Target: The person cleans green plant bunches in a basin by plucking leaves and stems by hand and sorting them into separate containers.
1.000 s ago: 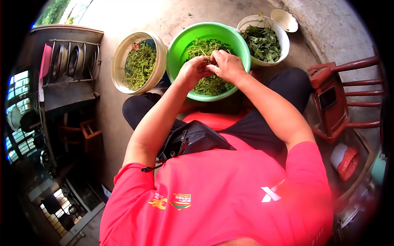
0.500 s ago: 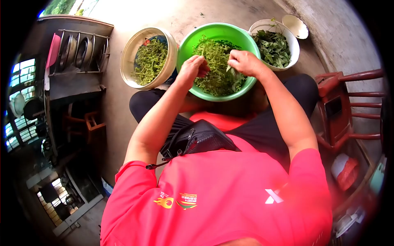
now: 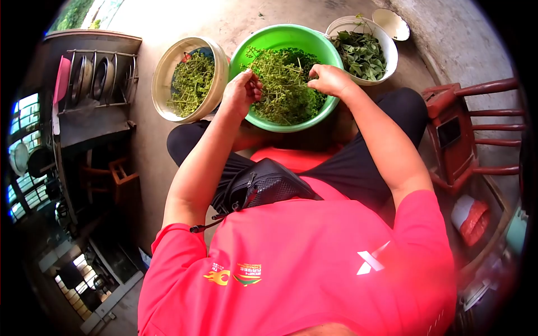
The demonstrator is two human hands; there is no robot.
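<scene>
The green stems (image 3: 286, 89) sit in a big heap in the green tub (image 3: 272, 39), right between the fingers of the two hands. The stems are thin and point many ways. The heap seems longest on a slant, from just past the left fingers down toward a spot below the right fingers. Some thin tips at its far left stick out over there, a bit past the left fingers.

The left hand (image 3: 242, 94) is at the left side of the heap, with its fingers bent in. The right hand (image 3: 333, 82) is at the other side, thumb and first finger very near each other, just beside the heap. They look small here, so I cannot tell if either one holds a stem or leaf.

To the left of the left fingers is a cream bucket (image 3: 162, 75) with more stems (image 3: 193, 87) in it. To the right of the right fingers, and farther out, is a white bucket (image 3: 392, 53) of dark leaves (image 3: 358, 56).
</scene>
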